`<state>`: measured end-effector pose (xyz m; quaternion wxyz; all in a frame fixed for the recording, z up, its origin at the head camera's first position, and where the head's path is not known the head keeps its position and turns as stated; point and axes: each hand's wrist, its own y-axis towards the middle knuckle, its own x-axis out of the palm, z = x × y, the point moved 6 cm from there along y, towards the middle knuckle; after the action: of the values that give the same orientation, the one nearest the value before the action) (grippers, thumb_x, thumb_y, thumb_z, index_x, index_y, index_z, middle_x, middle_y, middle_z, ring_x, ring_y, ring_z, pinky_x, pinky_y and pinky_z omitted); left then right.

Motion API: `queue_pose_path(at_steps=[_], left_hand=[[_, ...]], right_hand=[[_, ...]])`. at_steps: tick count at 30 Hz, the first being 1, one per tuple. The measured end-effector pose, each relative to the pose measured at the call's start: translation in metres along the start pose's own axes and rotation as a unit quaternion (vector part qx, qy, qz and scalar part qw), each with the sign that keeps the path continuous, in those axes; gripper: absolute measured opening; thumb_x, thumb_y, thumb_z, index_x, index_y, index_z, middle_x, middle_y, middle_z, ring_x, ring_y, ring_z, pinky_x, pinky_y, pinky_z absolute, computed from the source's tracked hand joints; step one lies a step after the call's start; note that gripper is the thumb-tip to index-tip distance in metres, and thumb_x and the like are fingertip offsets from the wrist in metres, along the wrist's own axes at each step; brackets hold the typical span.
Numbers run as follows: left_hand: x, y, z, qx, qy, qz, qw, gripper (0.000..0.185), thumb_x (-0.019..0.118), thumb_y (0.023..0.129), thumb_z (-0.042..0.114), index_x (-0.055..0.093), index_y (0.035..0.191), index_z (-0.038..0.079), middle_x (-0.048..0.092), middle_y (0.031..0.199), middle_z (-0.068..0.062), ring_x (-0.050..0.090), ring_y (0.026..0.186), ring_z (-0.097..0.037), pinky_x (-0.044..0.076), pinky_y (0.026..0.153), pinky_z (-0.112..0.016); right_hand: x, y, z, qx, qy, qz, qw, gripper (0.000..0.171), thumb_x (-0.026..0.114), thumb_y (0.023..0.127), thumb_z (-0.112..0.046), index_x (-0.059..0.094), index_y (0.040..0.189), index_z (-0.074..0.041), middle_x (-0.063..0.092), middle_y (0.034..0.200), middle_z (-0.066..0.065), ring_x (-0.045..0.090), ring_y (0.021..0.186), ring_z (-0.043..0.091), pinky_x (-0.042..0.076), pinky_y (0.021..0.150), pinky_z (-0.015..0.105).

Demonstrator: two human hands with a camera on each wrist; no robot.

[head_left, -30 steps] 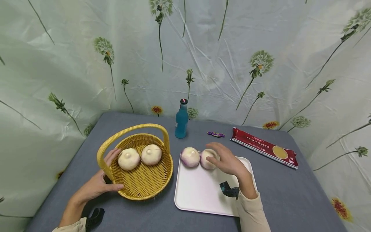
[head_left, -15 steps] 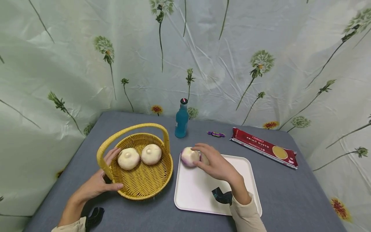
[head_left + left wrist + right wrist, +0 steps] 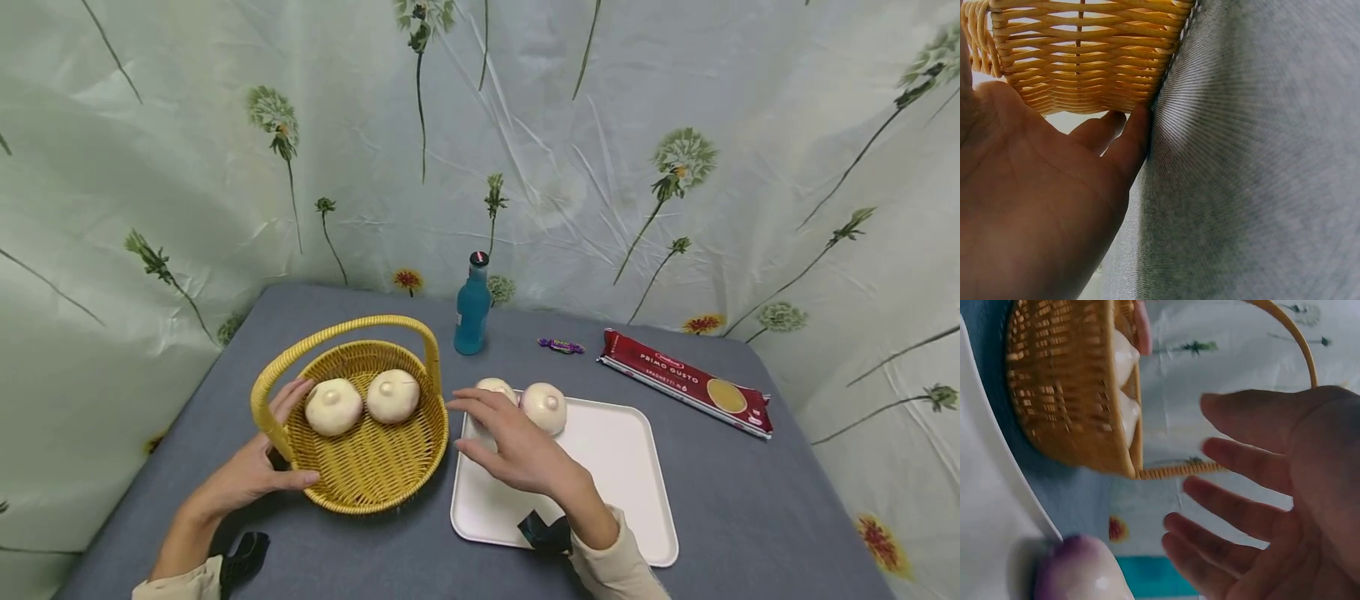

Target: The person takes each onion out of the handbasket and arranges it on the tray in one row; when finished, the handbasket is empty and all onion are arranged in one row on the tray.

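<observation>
My left hand (image 3: 251,475) cups the left side of the yellow wicker basket (image 3: 375,479), thumb along its front and fingers beside the handle (image 3: 345,329). The left wrist view shows fingertips (image 3: 1135,134) against the woven wall, low by the cloth. Two round white turnips (image 3: 333,407) with small nubs lie in the basket. My right hand (image 3: 517,446) hangs over the left part of the white tray (image 3: 600,500), palm toward the basket, fingers spread, holding nothing. Behind it, two white-and-purple turnips (image 3: 543,407) sit at the tray's far edge; the left one is partly hidden.
Behind the tray stand a blue bottle (image 3: 472,308) and a purple-wrapped candy (image 3: 561,346). A red spaghetti pack (image 3: 682,382) lies at the back right. The grey-covered table (image 3: 750,517) ends against a flowered curtain (image 3: 562,125).
My right hand has moved left across the tray, from over the right turnip toward the basket, uncovering that turnip and partly covering the other. The left hand and basket stay put.
</observation>
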<state>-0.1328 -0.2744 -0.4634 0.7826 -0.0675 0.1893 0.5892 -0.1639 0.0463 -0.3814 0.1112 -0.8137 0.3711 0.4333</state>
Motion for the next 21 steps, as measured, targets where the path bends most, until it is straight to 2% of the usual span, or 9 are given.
queue_pose_path(at_steps=[11, 21], left_hand=[[0.000, 0.001, -0.001, -0.005, 0.012, 0.002, 0.9999, 0.116, 0.083, 0.075, 0.003, 0.010, 0.163, 0.025, -0.007, 0.169, -0.002, -0.008, 0.149, -0.003, 0.006, 0.097, -0.084], [-0.001, 0.000, -0.001, -0.004, -0.002, 0.002, 1.0000, 0.117, 0.083, 0.075, 0.001, 0.010, 0.163, 0.024, -0.008, 0.169, -0.002, -0.009, 0.149, -0.005, 0.004, 0.098, -0.083]], right_hand=[[0.020, 0.018, -0.018, -0.027, 0.010, 0.000, 1.000, 0.051, 0.062, 0.100, -0.027, 0.049, 0.147, -0.012, 0.048, 0.151, 0.005, 0.041, 0.142, 0.019, 0.035, 0.116, 0.043], [0.039, 0.041, -0.022, -0.063, 0.002, 0.019, 0.998, 0.049, 0.064, 0.099, -0.028, 0.052, 0.144, -0.012, 0.050, 0.149, 0.007, 0.043, 0.140, 0.021, 0.037, 0.114, 0.040]])
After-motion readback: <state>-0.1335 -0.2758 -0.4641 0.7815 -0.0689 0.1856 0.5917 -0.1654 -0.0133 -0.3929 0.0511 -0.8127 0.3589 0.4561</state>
